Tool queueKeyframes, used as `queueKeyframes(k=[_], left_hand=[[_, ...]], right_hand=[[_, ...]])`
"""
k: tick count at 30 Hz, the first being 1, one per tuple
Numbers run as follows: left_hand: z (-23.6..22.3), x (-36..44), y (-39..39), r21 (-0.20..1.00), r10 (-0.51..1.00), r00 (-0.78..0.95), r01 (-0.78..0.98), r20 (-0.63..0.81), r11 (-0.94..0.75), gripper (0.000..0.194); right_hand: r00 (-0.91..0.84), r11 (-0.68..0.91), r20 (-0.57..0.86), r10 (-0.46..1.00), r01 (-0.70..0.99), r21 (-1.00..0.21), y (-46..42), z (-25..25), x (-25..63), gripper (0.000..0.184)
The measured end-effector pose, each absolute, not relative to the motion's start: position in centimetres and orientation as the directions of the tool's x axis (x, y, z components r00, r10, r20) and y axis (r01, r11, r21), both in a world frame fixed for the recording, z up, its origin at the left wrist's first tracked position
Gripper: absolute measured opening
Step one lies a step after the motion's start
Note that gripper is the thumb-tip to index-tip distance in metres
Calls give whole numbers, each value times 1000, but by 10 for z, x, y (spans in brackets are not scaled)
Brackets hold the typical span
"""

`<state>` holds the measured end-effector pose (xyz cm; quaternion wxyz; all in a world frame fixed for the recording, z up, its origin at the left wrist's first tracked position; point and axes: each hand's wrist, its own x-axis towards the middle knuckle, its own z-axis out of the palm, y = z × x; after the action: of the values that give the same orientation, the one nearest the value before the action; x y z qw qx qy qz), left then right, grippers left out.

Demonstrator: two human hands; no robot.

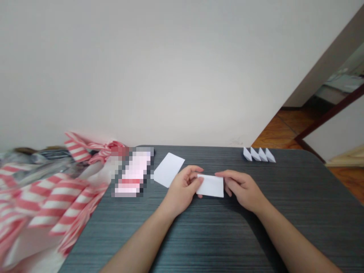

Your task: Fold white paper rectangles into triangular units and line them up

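A small white folded paper point(211, 185) lies on the dark grey table point(199, 235) in the middle of the view. My left hand point(182, 187) pinches its left end with thumb and fingers closed on it. My right hand point(241, 187) grips its right end, fingers curled over the edge. To the left of my hands a flat white sheet of paper point(169, 169) rests on the table, untouched.
A row of several small folded white paper pieces point(259, 154) stands near the table's far right edge. Red-and-white striped plastic bags point(48, 197) pile up at the left. A blurred pink-and-white object point(133, 172) lies beside them. A wall runs behind the table.
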<state>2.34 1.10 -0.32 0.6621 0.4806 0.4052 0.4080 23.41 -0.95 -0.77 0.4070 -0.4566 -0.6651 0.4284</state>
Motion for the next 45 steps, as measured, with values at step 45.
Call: queueKeyframes(k=[45], left_hand=[[-1,20,12,974,866,448,62,-223,219,28]], right_hand=[[-66,50,28,997,369,-928,-8,-16,236,32]])
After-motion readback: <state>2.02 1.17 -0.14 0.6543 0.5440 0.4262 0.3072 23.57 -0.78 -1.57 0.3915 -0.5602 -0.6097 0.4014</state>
